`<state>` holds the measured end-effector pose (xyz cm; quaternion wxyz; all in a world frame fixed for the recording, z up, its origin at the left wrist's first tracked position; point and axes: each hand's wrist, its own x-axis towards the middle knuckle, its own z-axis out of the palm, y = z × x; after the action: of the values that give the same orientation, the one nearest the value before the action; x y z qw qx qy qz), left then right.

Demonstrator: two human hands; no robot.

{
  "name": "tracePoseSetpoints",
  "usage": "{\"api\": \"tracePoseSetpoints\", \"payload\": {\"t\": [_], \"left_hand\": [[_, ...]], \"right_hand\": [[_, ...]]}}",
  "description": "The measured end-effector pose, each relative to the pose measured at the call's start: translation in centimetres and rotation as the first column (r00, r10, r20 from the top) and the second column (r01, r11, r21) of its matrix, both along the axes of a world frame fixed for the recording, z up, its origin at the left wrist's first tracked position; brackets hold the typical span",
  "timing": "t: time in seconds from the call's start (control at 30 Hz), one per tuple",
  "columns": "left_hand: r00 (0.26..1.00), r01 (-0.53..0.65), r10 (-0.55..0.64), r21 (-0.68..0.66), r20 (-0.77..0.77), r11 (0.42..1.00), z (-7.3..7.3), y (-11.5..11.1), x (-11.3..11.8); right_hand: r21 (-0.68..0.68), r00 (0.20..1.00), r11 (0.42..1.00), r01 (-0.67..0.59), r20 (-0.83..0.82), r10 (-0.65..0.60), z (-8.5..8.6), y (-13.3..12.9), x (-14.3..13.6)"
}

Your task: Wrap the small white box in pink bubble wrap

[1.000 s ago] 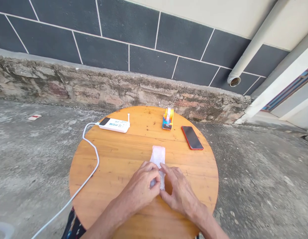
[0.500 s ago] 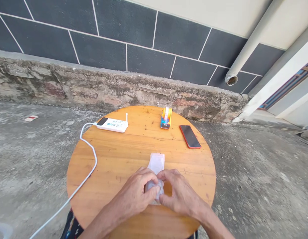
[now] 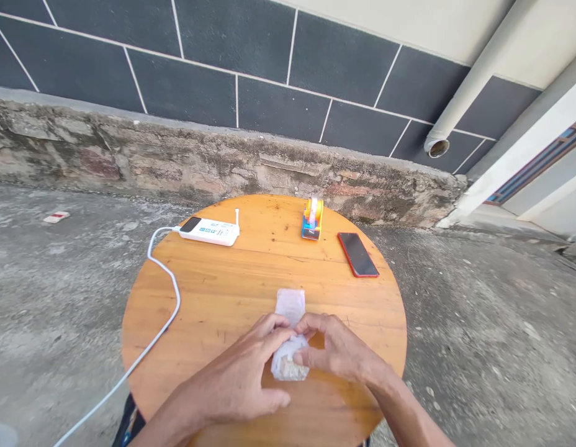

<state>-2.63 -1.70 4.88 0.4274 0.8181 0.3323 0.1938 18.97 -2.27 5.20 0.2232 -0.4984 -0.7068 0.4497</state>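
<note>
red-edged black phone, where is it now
In the head view, the red-edged black phone lies at the right of the round wooden table, right of the yellow-blue tape dispenser.

white wrap (image 3: pixel 285 361) partly hidden, cable (image 3: pixel 179 299) cut off

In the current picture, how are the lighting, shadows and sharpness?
Head view: diffuse light, only soft shadows on the round orange-brown wooden table; head view: crumpled translucent white wrapping looks pale, fine detail washed out; head view: oblong white plastic device has small print too blurred to read.
</note>
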Motion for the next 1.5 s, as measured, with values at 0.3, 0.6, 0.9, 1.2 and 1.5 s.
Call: {"api": "tracePoseSetpoints", "payload": {"t": [0.3,0.6,0.9,1.2,1.5], "left_hand": [[0.997,-0.036,0.037,-0.020,0.074,0.999,0.0,1.0,0.6],[0.995,-0.028,0.036,-0.089,0.091,0.996,-0.2,1.8,0.5],[0.994,-0.061,0.070,-0.108,0.079,0.992,-0.4,1.8,-0.2],[0.977,-0.086,0.070,0.072,0.199,0.994,-1.7,2.2,-0.2],[0.982,-0.084,0.070,0.074,0.174,0.994,-2.4,3.0,0.1]], "right_hand": [[0.112,0.994,0.990,-0.086,0.075,0.078,0.3,1.0,-0.3],[0.312,0.967,0.941,-0.130,0.251,0.050,1.0,-1.6,-0.6],[0.362,0.872,0.908,-0.210,0.490,0.006,0.0,-2.1,-2.1],[0.312,0.870,0.930,-0.195,0.493,0.017,0.8,-1.4,-1.6],[0.213,0.898,0.963,-0.162,0.437,0.054,2.3,0.1,-1.7]]}}
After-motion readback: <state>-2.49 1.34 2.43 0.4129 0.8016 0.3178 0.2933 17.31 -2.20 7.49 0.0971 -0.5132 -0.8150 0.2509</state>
